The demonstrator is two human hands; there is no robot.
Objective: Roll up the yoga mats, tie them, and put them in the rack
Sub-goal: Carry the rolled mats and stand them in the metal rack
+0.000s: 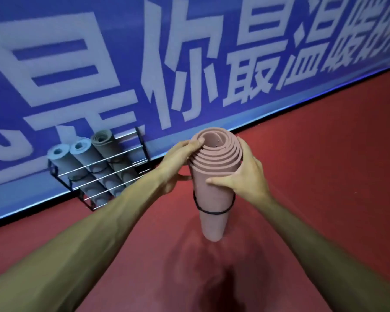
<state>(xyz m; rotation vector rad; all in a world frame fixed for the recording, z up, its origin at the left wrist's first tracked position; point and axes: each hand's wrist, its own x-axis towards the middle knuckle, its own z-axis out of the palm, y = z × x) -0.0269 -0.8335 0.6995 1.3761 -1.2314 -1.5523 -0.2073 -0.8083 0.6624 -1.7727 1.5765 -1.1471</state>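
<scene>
A blue banner (189, 64) with white lettering backs the red floor (313, 154). Beyond and to the left of the left hand (178, 163), one wire rack (53, 169) leans against it holding three rolled mats (83, 154), so the fourth looks bound for it. Between both hands stands one pink mat (214, 194), upright and apparently lifted for carrying. The left hand grips its top rim, likely to keep the coils from springing loose. The right hand (248, 174) wraps round its side. Below both hands, one black cord (212, 213) ties the roll.
</scene>
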